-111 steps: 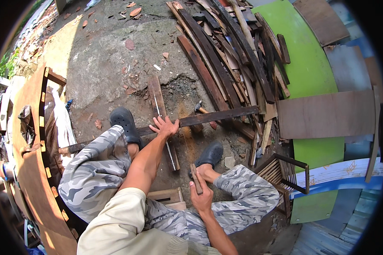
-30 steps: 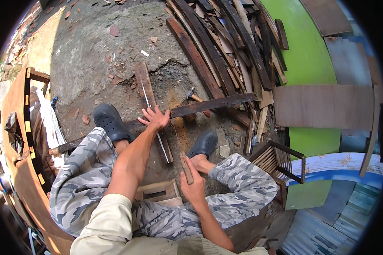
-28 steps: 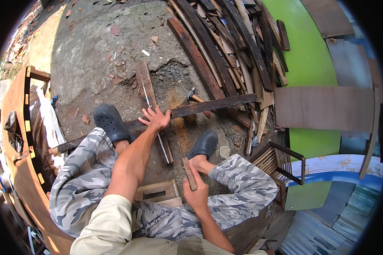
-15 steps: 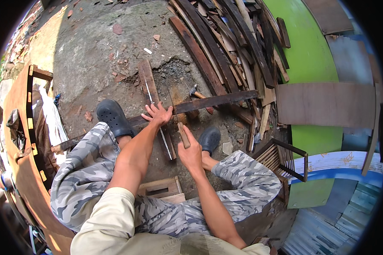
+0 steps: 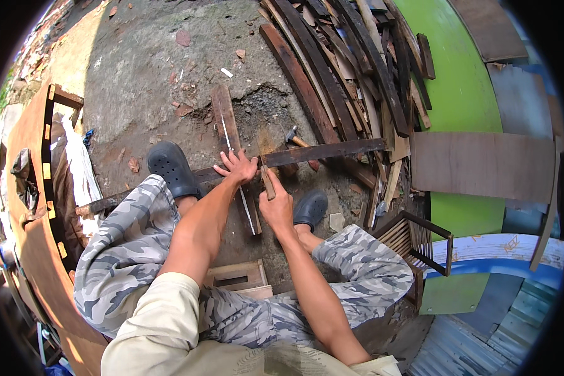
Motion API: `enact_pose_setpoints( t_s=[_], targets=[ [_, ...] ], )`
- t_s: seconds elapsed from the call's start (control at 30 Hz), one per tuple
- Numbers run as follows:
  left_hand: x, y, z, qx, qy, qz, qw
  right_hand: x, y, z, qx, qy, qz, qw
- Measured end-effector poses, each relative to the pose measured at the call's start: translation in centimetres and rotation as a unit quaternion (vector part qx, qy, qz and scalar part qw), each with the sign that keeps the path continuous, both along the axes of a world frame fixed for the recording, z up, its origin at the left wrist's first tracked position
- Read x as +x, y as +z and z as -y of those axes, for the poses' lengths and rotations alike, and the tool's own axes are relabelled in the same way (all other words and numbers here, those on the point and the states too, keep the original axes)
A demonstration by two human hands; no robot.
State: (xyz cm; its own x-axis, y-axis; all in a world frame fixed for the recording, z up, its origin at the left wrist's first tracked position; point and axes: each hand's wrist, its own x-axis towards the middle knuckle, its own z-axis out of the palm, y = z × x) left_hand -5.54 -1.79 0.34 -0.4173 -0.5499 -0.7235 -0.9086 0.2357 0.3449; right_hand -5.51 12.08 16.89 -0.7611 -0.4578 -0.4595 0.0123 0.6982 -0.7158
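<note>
A long dark wooden plank (image 5: 332,150) lies crosswise in front of me, over a shorter board (image 5: 227,119) with a white stripe along it. My left hand (image 5: 237,168) presses down where the two cross, its fingers spread. My right hand (image 5: 277,205) is closed round the wooden handle of a handsaw (image 5: 267,183). Its thin blade, seen nearly edge-on and hard to make out, meets the dark plank just right of my left hand. Dark clogs (image 5: 169,168) are on my feet, on either side of the crossing.
A hammer (image 5: 299,139) lies behind the dark plank. Scrap timber (image 5: 332,69) is piled at the far right. Near my right knee stands a slatted wooden frame (image 5: 420,241); a small wooden box (image 5: 238,276) sits between my legs. A curved wooden panel (image 5: 34,207) stands at left.
My right hand has pushed the saw forward, bringing its handle close to the dark plank. My left hand stays pressed in place. The whole view has shifted slightly.
</note>
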Motion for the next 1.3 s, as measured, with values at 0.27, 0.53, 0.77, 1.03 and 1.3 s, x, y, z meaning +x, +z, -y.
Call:
enact_pose_setpoints(
  t_s=[0.27, 0.53, 0.77, 1.03, 1.3],
  targets=[
    [0.7, 0.0, 0.1, 0.012, 0.005, 0.013, 1.000, 8.6, 9.0, -8.5, -0.039, -0.059, -0.005, 0.997],
    [-0.3, 1.0, -0.3, 0.020, -0.005, 0.003, 1.000, 0.9, -1.8, -1.3, -0.048, -0.018, -0.059, 0.997],
    [1.1, -0.7, 0.2, -0.004, 0.010, -0.005, 1.000, 6.4, 4.2, -5.9, -0.069, -0.043, -0.032, 0.996],
    [0.7, -0.9, 0.1, -0.016, 0.016, 0.010, 1.000, 4.8, 2.3, -3.8, -0.074, -0.034, -0.030, 0.996],
    [1.6, 0.3, -0.7, 0.010, -0.001, -0.022, 1.000, 4.1, 0.8, -4.3, -0.091, -0.042, -0.028, 0.995]
  ],
)
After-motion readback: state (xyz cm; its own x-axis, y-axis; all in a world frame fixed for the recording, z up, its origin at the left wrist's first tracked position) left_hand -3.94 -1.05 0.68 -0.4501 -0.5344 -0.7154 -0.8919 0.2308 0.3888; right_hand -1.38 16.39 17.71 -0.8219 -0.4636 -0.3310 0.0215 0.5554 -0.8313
